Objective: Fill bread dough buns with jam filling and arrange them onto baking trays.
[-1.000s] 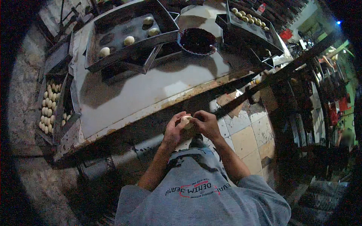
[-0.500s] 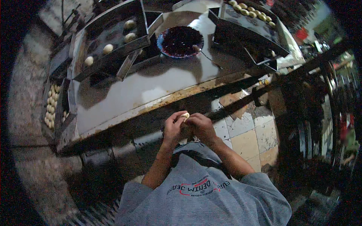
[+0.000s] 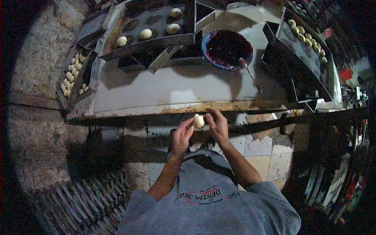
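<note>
A pale, rounded dough ball (image 3: 199, 122) with a small bump at its top sits in the fingers of my left hand (image 3: 181, 137), held in front of the table's near edge. Just to its right is my right hand (image 3: 218, 127), its fingers bent and a little apart, with a narrow gap to the dough and nothing visible in them. Beyond my hands, on the table, stands a blue-rimmed bowl (image 3: 205, 54) of dark red, glossy filling. A slim spoon-like tool (image 3: 252, 77) leans over its right rim, handle toward me.
A metal tray (image 3: 154, 40) at the back left carries several dough balls. Another tray (image 3: 303, 55) at the right has a row of them. More balls fill a box (image 3: 94, 74) at the far left. The white tabletop (image 3: 145, 88) ends in a worn edge above a tiled floor (image 3: 256, 168).
My right hand has drawn away from the dough that both hands were pinching. The dough now shows as a rounder ball in my left fingers. The whole view has shifted and levelled.
</note>
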`<action>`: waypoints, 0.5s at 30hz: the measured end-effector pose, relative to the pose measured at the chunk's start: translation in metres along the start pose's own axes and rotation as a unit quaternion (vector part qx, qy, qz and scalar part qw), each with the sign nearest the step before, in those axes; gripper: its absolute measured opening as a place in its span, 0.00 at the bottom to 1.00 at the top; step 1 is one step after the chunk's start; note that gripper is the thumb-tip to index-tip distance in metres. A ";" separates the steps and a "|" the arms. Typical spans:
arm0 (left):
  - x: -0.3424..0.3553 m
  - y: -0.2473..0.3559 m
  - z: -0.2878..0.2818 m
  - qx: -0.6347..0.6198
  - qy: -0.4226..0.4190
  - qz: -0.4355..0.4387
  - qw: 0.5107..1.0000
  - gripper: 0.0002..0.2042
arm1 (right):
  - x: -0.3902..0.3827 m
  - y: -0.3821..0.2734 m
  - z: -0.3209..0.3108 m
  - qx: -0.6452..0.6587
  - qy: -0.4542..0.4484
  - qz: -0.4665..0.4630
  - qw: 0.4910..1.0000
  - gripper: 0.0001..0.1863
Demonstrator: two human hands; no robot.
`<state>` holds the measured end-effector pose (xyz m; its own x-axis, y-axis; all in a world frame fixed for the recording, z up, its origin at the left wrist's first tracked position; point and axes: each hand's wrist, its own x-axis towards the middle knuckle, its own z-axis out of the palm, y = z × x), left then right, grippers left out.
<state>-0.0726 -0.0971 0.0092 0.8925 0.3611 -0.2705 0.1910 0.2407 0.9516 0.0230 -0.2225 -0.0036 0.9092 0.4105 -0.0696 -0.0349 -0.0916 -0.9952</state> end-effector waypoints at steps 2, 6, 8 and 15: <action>0.011 -0.001 -0.005 0.111 0.023 0.059 0.992 0.15 | 0.005 0.002 0.015 -0.005 -0.023 0.036 0.999 0.17; 0.045 0.013 -0.020 -0.084 0.042 -0.014 0.995 0.10 | 0.043 0.011 0.049 0.045 -0.019 0.047 0.998 0.23; 0.072 -0.006 -0.050 -0.131 0.017 0.042 0.990 0.05 | 0.077 -0.001 0.065 -0.019 -0.013 0.057 0.998 0.24; 0.148 0.037 -0.121 -0.196 -0.016 -0.018 0.980 0.05 | 0.168 0.072 0.063 -0.572 0.077 -0.103 0.810 0.24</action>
<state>0.0171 0.0745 -0.0134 0.9017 0.3196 -0.2914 0.0554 0.5828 0.8107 0.1474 -0.1026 -0.0912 0.8912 0.4137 0.1860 0.4509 -0.8525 -0.2645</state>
